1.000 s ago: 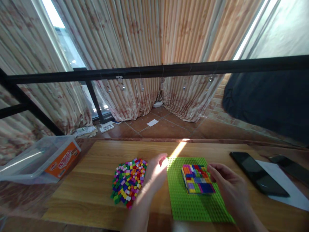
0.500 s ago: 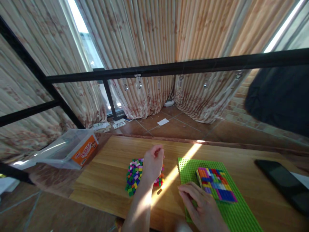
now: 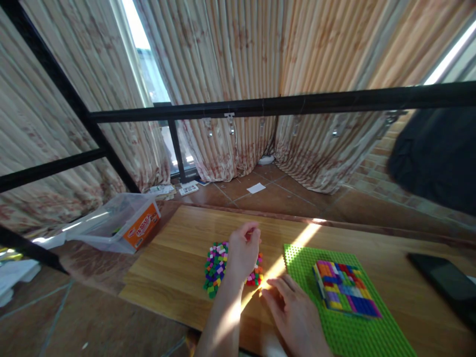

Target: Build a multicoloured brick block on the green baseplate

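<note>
Many loose bricks lie on both sides of the curled left hand, whose grip is hidden. The right hand, near them, has thumb and fingertips drawn close; I cannot tell whether they pinch anything. Right of it, a brick-built block sits on the green baseplate.

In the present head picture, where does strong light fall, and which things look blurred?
Head view: a bright strip of light crosses the wooden table, the green baseplate's far left corner and the left forearm; head view: the window gap is nearly white; head view: the black phone looks smeared.
</note>
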A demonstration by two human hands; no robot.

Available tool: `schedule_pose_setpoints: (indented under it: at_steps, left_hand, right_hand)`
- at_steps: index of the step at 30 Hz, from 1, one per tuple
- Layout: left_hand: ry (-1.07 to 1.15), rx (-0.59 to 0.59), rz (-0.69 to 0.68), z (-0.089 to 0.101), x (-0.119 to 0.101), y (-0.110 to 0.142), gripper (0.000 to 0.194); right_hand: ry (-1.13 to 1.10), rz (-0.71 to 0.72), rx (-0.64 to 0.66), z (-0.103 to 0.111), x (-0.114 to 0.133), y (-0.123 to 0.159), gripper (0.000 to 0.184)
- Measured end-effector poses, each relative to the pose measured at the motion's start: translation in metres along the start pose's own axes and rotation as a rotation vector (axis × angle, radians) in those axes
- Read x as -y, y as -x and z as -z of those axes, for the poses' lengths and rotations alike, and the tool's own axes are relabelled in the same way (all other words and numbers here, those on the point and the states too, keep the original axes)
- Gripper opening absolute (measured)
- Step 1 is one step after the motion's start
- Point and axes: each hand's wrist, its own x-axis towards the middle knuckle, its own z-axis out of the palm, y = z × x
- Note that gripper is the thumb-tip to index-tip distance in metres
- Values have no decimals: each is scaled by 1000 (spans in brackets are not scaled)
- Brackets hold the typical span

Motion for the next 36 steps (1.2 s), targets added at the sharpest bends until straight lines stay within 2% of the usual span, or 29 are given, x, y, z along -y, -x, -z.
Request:
schedule_pose_setpoints:
  at_steps: [5, 10, 14, 18, 21, 25, 26, 27, 30, 32, 33, 36]
  left_hand:
    - [21, -15, -49, 4, 6, -2, 24]
    - [72, -34, -52, 8, 7, -2, 23]
    - [78, -42, -37, 8, 8, -3, 23]
    - [88, -40, -30, 7, 8, -4, 23]
    - [86, -34, -33, 8, 5, -4, 24]
    - [54, -17, -7, 9, 2, -3, 26]
    - [46, -6, -9, 9, 2, -2, 27]
    - [34, 8, -13, 8, 3, -2, 27]
    - [-18, 44, -18, 3, 5, 1, 28]
    - [-58, 74, -7, -3, 6, 4, 29]
    - [-76, 96, -1, -8, 5, 6, 29]
    - [-111, 150, 18, -23, 1, 13, 26]
  right_hand:
    - [-9, -15, -47, -4, -8, -20, 27]
    - [65, 22, 76, -10, -10, -39, 23]
    - [118, 41, 87, -15, -9, -44, 24]
    - [100, 28, 38, -14, -5, -43, 24]
    - [-29, -47, 19, 3, 4, -37, 20]
    - [-270, -157, 41, 50, -3, -28, 23]
    - [-315, -212, 5, 64, -11, -24, 22]
    - [-360, -293, -88, 77, -22, -21, 22]
    - [-457, -536, -281, 111, -68, -6, 30]
    - [-440, -603, -382, 124, -98, 4, 34]
    - [-411, -626, -414, 128, -110, 9, 33]
    - [-326, -659, -362, 130, -129, 17, 30]
